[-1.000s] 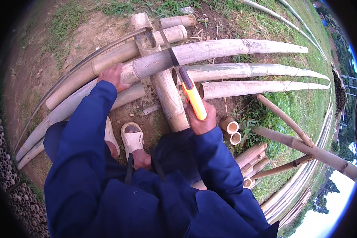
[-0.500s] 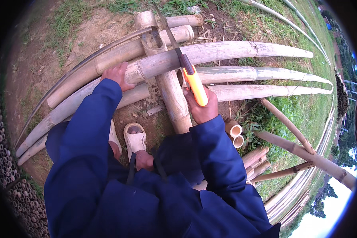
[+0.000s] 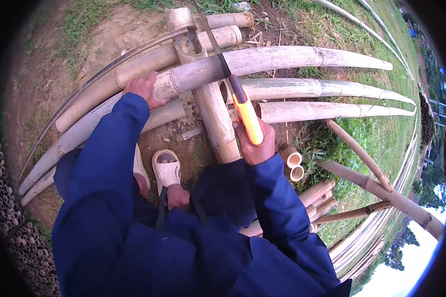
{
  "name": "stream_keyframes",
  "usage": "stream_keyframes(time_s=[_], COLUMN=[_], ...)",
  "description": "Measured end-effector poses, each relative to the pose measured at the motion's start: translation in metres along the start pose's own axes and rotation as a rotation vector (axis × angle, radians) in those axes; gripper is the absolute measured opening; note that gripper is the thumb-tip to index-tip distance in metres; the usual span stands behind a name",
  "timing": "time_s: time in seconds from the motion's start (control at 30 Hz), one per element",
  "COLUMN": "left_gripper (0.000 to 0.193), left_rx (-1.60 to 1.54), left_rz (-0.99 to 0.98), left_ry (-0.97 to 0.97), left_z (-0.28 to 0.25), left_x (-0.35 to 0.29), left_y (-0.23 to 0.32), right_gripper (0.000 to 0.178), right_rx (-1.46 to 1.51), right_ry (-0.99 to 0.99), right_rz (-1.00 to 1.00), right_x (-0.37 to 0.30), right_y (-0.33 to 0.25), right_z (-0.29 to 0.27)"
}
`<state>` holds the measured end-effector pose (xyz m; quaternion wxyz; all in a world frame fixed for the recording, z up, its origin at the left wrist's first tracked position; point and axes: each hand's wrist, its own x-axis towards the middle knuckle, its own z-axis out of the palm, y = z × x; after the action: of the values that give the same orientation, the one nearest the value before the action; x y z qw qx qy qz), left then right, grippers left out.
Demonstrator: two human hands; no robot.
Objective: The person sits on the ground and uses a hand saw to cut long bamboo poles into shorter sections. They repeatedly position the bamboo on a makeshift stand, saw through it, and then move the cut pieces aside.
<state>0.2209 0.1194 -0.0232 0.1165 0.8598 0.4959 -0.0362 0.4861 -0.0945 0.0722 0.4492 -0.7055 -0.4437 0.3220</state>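
My right hand (image 3: 257, 141) is wrapped round the yellow and dark handle of a handsaw (image 3: 246, 116). Its dark blade lies across a thick bamboo pole (image 3: 282, 60), just right of the upright-looking bamboo support beneath. Left of that crossing, my left hand (image 3: 144, 90) grips the same pole, fingers curled over its far side. The pole rests on a notched bamboo support (image 3: 216, 121) that runs from the far side toward my legs. Whether the blade has bitten into the pole is hidden by the blade itself.
Two more long bamboo poles (image 3: 302, 89) lie nearer on the right. Short cut bamboo pieces (image 3: 295, 159) stand beside my right forearm. A bamboo trestle (image 3: 381, 190) is at the right. Many stacked bamboo ends (image 3: 20, 247) fill the lower left. My sandalled foot (image 3: 167, 171) is below the support.
My right hand has drawn the saw back toward me and slightly right, its blade still on the pole. My left hand keeps its hold on the pole.
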Motion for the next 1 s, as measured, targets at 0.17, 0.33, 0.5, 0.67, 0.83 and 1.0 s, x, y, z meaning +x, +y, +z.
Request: stream_keyframes(time_s=[0.17, 0.33, 0.5, 0.67, 0.83, 1.0], left_gripper=[0.09, 0.091, 0.089, 0.088, 0.088, 0.087], left_rx=[0.041, 0.006, 0.006, 0.002, 0.006, -0.04], left_rz=[-0.016, -0.015, -0.009, 0.007, 0.011, 0.027], left_ry=[0.015, 0.027, 0.004, 0.005, -0.02, 0.027], left_z=[-0.003, 0.001, -0.001, -0.002, -0.01, -0.005], left_x=[-0.006, -0.006, -0.002, -0.005, 0.001, 0.002], left_y=[-0.004, 0.001, -0.001, -0.003, 0.007, -0.007], right_gripper=[0.029, 0.024, 0.018, 0.022, 0.023, 0.02], right_rx=[-0.141, -0.154, -0.009, 0.006, 0.075, 0.065], right_ry=[-0.107, 0.0, 0.034, -0.074, 0.017, -0.02], right_rz=[0.181, 0.072, -0.086, -0.006, -0.004, 0.009], right_x=[-0.117, -0.118, 0.034, 0.032, 0.037, -0.012], right_y=[-0.029, -0.022, 0.008, 0.004, 0.015, 0.0], right_z=[-0.063, -0.055, 0.025, 0.019, 0.023, 0.009])
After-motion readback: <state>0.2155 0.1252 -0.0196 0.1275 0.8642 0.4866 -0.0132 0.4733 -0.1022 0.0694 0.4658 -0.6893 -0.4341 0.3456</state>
